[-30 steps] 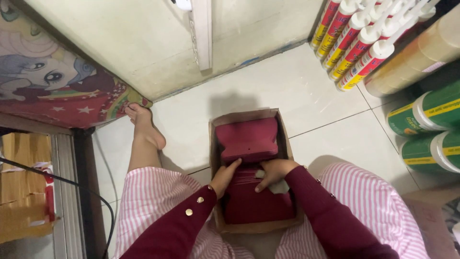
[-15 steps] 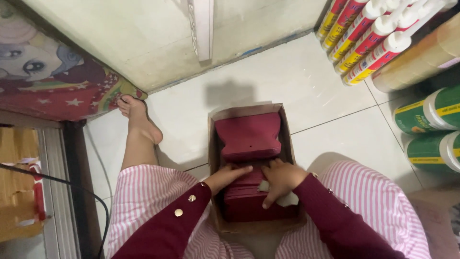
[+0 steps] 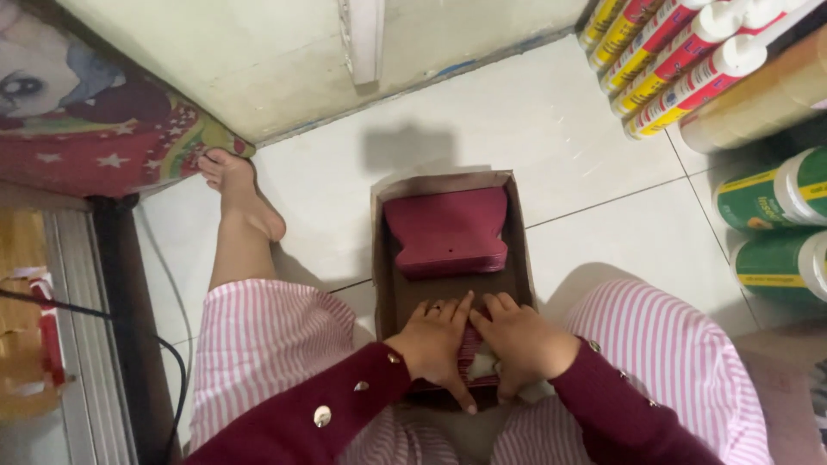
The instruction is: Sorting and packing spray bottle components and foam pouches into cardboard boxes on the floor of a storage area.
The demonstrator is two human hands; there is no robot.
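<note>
Box (image 3: 515,258), brown card, on tile between the knees: far stack (image 3: 448,231) of maroon cut pieces loose at its far end; near stack (image 3: 469,353) under left hand (image 3: 435,344) and right hand (image 3: 521,344), fingers flat and spread, gripping nothing; risk—downward pressure fans or creases near stack.

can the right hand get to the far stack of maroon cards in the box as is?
Probably yes. The right hand rests on the near stack inside the open cardboard box, and the far stack of maroon cards lies uncovered just ahead of it, with only bare box floor between them.
</note>
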